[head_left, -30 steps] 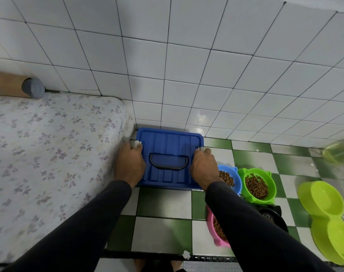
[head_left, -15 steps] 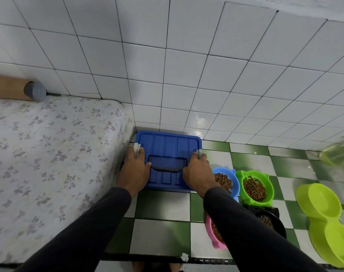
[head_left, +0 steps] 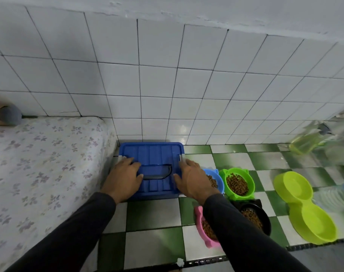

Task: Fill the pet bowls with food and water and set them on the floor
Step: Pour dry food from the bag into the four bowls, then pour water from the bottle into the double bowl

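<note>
A blue storage box with a ribbed lid [head_left: 153, 154] stands on the floor against the wall. My left hand [head_left: 125, 176] lies flat on the lid's left side, fingers straight. My right hand [head_left: 190, 178] rests flat on its right side. Right of the box sit a blue bowl [head_left: 216, 179], a green bowl [head_left: 238, 183], a black bowl [head_left: 255, 218] and a pink bowl [head_left: 204, 230], all with brown kibble. My right sleeve hides part of the pink bowl. A lime double bowl [head_left: 304, 209] lies empty further right.
A mattress with a floral sheet [head_left: 39, 173] fills the left side, touching the box. A white tiled wall [head_left: 167, 85] rises behind. A pale green bottle [head_left: 306, 142] and clear plastic bottles [head_left: 336, 195] are blurred at the far right. Green and white floor tiles [head_left: 153, 228] lie in front.
Both hands have slid from the box's side clips inward onto the top of the lid. The view has tilted up slightly.
</note>
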